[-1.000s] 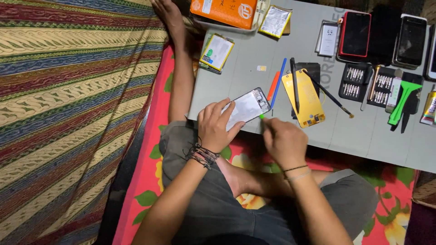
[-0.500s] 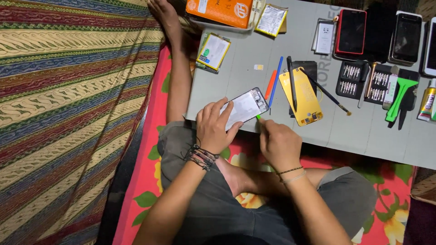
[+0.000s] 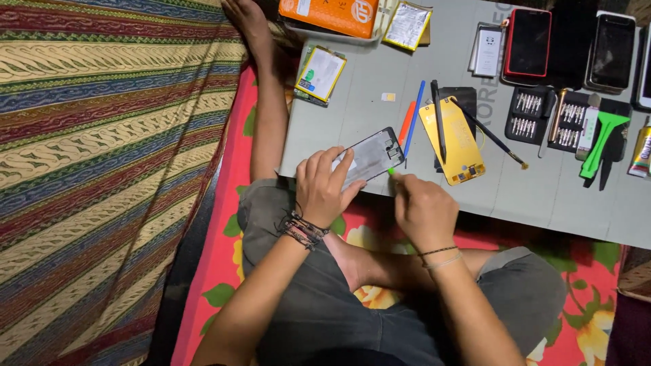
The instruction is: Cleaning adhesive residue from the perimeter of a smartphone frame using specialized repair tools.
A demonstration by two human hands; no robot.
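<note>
While the opened phone body with its pale grey inner plate and black frame [image 3: 369, 157] is lying just above the middle of the frame, at the near edge of the low grey table [image 3: 542, 196], you are pinning it flat with your left hand [image 3: 324, 186]; the fingers are spreading over its lower left end, apparently so it cannot slide. Your right hand [image 3: 424, 210] is closing around a small green-tipped tool [image 3: 391, 171], whose tip is touching the phone's lower right edge, probably to work along the seam; most of the tool is hidden in the fist.

Just right of the phone, a thin blue stick [image 3: 414, 115] and an orange pry strip [image 3: 406, 123] are lying side by side within easy reach. Further right, a yellow back cover [image 3: 456, 144] is resting with a black pointed tool [image 3: 438, 118] across it and a slim brush [image 3: 491, 135] beside it. Open black bit trays [image 3: 546, 118] and a green-handled tool [image 3: 600, 139] are sitting toward the right edge, with several phones [image 3: 529, 42] lined up along the top right. A yellow-edged flat battery [image 3: 320, 73] is lying at upper centre, below an orange box [image 3: 329, 13]. The striped woven cloth [image 3: 102, 169] is filling the left of the frame.
</note>
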